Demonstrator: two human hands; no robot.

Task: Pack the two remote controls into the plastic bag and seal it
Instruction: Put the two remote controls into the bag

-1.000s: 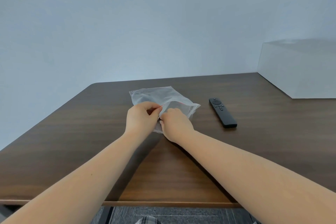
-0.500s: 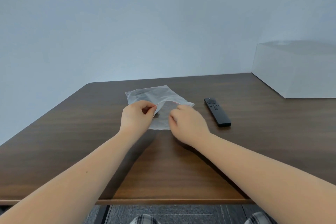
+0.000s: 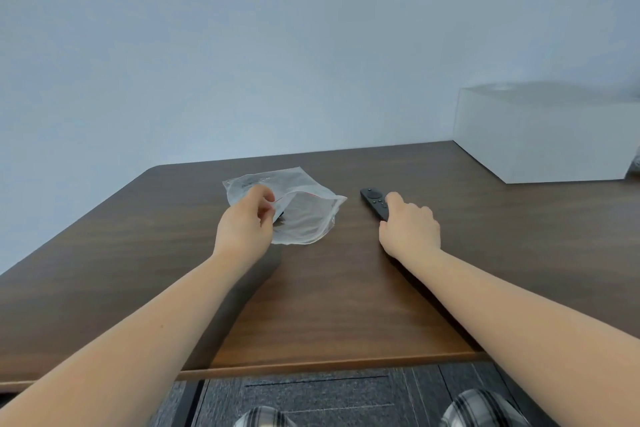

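While left hand [image 3: 246, 222] pinches one bag [image 3: 304, 215], right hand [image 3: 410, 227] grasps one remote [image 3: 374, 201]

Both bare forearms reach forward, the left hand [image 3: 246, 222] curled with fingertips pinching the bag [image 3: 304, 215] at its near left edge, the right hand [image 3: 408, 225] palm-down just right of the bag, fingers closing over the remote [image 3: 373, 199].

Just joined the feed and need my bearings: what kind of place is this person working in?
Probably an office or a plain indoor workroom. A dark wood-grain desk stands against a bare pale wall, with grey carpet tiles on the floor beneath and a white box at the desk's far right. Nothing here suggests a kitchen or workshop.
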